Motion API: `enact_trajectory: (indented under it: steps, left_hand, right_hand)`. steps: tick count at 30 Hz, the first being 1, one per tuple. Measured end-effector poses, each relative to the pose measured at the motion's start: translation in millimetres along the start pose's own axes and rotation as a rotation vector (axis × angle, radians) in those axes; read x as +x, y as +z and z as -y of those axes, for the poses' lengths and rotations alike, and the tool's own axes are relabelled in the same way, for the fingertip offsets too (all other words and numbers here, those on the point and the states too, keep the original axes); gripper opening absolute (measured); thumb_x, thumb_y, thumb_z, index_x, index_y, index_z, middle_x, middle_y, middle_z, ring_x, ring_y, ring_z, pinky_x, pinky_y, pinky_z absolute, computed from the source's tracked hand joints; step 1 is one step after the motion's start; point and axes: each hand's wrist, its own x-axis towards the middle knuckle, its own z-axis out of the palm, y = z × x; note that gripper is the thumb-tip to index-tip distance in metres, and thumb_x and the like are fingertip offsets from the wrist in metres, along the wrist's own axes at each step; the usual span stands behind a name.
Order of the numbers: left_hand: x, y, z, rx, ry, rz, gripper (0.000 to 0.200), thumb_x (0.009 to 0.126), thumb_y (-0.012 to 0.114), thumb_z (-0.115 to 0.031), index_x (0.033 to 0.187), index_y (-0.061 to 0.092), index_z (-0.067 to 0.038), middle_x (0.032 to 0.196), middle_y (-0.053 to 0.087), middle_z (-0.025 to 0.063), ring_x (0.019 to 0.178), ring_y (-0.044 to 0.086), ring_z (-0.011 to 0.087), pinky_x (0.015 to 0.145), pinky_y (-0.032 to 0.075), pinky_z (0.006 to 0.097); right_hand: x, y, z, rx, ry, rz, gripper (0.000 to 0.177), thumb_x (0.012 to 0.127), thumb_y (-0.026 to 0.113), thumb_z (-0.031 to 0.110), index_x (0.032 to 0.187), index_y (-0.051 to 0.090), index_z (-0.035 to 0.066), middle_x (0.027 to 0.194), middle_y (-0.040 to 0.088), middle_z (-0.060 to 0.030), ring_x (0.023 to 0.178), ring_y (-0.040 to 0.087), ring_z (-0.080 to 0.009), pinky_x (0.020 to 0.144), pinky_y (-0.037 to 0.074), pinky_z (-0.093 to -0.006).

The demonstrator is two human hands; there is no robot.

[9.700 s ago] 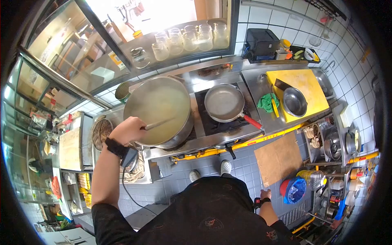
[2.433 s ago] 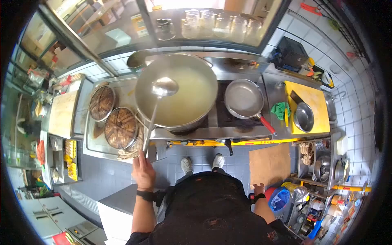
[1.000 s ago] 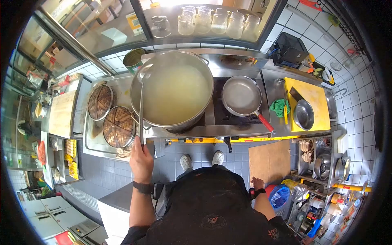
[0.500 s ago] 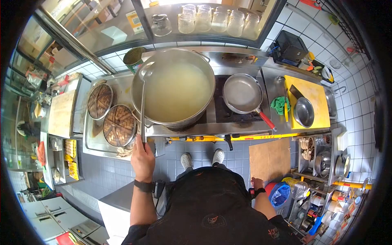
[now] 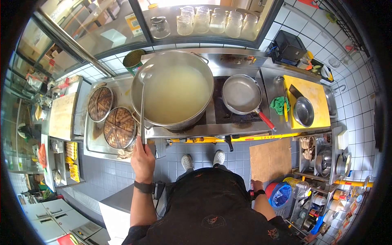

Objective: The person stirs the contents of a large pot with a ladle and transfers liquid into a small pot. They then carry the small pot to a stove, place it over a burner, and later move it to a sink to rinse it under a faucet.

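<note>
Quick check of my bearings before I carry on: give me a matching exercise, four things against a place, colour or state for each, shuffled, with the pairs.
Things:
1. Ladle
2. Frying pan
3. Cloth
4. Metal bowl

Descriptions:
A. Green
B. On the yellow cutting board
C. Gripped by the left hand
D. Has a red handle

Right pairs: 1-C, 2-D, 3-A, 4-B.

Pot (image 5: 175,57): large, metal, upright on the stove (image 5: 241,129)
Liquid (image 5: 181,87): cloudy, pale yellow, inside the pot
Ladle (image 5: 142,107): metal, long-handled, crossing the near-left rim, scoop inside at left
</note>
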Motion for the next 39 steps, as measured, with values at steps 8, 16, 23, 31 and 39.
enact_trajectory:
  steps: [8,16,23,31,39]
  left_hand:
    - [-1,4,4,0.044,0.005,-0.026,0.042,0.091,0.058,-0.009,0.132,0.054,0.0,0.097,0.065,0.0223,0.084,0.064,0.0408,0.071,0.052,0.047]
    - [-1,0,2,0.067,-0.001,0.026,0.042,0.093,0.056,-0.009,0.134,0.051,0.0,0.101,0.066,0.0261,0.088,0.063,0.0428,0.075,0.05,0.0484]
    - [1,3,-3,0.167,-0.024,0.02,0.043,0.092,0.055,-0.009,0.134,0.051,-0.003,0.098,0.066,0.0245,0.086,0.063,0.0439,0.073,0.049,0.0501]
    - [1,4,-23,0.214,-0.041,-0.024,0.039,0.091,0.057,-0.01,0.129,0.053,-0.004,0.093,0.066,0.024,0.083,0.064,0.0439,0.07,0.05,0.0506]
    - [7,-7,-45,0.243,-0.117,0.034,0.027,0.091,0.053,-0.014,0.117,0.053,-0.004,0.085,0.065,0.0243,0.077,0.063,0.0448,0.065,0.049,0.055]
  right_hand:
    - [15,-14,0,0.316,0.097,-0.213,0.01,0.083,0.062,0.016,0.081,0.07,0.011,0.073,0.069,-0.0075,0.065,0.068,-0.0274,0.059,0.054,-0.0425]
    - [35,-177,44,0.684,0.39,-0.776,0.042,0.086,0.067,0.03,0.117,0.063,0.002,0.108,0.07,-0.0173,0.1,0.068,-0.0298,0.087,0.053,-0.037]
    - [124,-298,30,0.807,0.303,-0.972,0.047,0.087,0.069,0.019,0.125,0.055,-0.005,0.121,0.063,-0.022,0.104,0.066,-0.0309,0.089,0.052,-0.0388]
    - [222,-359,14,0.325,0.319,-0.822,0.068,0.086,0.067,0.045,0.133,0.052,-0.001,0.114,0.066,-0.0221,0.104,0.064,-0.0379,0.088,0.051,-0.046]
    - [398,-342,-109,0.526,0.023,-0.442,0.055,0.091,0.061,0.051,0.12,0.059,0.004,0.082,0.065,-0.014,0.076,0.065,-0.0298,0.065,0.052,-0.0425]
